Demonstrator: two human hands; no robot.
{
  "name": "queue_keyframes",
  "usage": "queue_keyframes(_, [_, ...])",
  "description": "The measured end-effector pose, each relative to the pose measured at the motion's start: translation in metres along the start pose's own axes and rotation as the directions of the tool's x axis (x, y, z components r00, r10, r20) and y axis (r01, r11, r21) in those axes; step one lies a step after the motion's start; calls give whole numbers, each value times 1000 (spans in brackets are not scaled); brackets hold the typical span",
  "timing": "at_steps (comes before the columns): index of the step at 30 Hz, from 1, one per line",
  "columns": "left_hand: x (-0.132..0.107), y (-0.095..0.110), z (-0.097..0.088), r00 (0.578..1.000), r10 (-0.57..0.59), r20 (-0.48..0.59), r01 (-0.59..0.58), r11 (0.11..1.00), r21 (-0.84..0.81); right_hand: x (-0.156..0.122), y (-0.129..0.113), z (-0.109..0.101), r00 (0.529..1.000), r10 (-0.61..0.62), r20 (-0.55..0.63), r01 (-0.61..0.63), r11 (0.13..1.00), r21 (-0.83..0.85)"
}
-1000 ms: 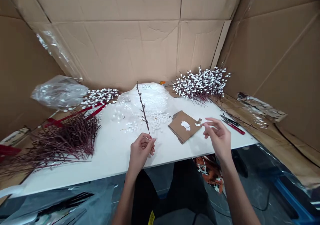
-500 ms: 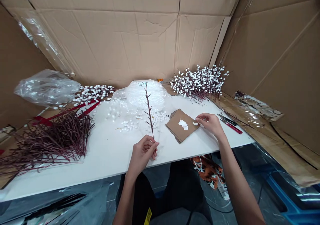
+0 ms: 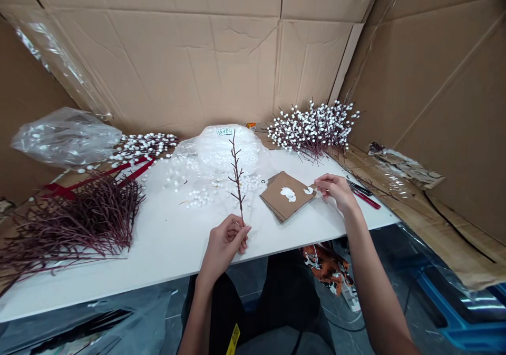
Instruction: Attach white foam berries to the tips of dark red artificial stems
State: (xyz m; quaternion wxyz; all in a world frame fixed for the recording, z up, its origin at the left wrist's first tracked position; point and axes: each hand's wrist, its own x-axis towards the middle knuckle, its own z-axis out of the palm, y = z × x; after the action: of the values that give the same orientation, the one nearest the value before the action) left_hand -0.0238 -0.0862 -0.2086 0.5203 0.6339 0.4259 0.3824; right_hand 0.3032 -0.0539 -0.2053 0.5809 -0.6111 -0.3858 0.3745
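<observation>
The left hand (image 3: 223, 247) is closed around the lower end of a bare, dark red twig (image 3: 237, 178), holding it upright near the bench's front edge, with its tip rising against a clear bag (image 3: 225, 149) of white foam beads. The right hand (image 3: 336, 190) is held narrow, thumb and fingertips (image 3: 317, 184) pinched together at the right corner of a cardboard square (image 3: 279, 197). Whether they hold anything small there is hard to tell. They sit just beside the smaller of two dabs of white paste (image 3: 288, 194) on the cardboard.

Loose foam beads (image 3: 201, 198) lie scattered between the twig and the cardboard, in the middle of the white bench (image 3: 166, 244). Red-handled cutters (image 3: 366, 198) lie near the right edge, just past the right hand. Along the back edge sit two bunches of twigs tipped with white beads (image 3: 312, 131), one at each side of the bag. A heap of bare twigs (image 3: 83, 220) spills over the left edge, and a crumpled plastic bag (image 3: 65, 136) lies behind it.
</observation>
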Motion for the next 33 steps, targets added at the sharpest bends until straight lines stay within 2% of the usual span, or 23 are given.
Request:
queue_keyframes(5, [1,-1,-1,1000,-16,12,16,1000,25,-2,-5,-3,998,55,-21,-50,983,178])
queue_keyframes(9, [2,-2,0,999,-32,24,31,999,32,-11,-14,4,997,69,36,-77,944,320])
queue_keyframes(13, [1,-1,0,999,-42,26,42,999,30,-29,-20,26,986,69,150,-126,901,416])
queue_keyframes(18, [-1,3,1,998,-52,19,51,998,38,-58,-23,66,969,36,244,-153,866,477])
queue_keyframes(23, [-3,3,1,997,-73,14,72,996,47,-87,-22,104,969,-68,239,-69,849,524])
queue_keyframes(25, [-3,3,1,997,-72,20,71,996,46,-94,-20,116,970,-134,204,8,853,522])
queue_keyframes(29, [-4,3,1,998,-62,32,61,997,38,-98,-12,137,968,-242,66,199,899,390])
queue_keyframes(33, [-4,2,0,998,-59,35,58,998,38,-98,-7,150,969,-248,6,234,920,314])
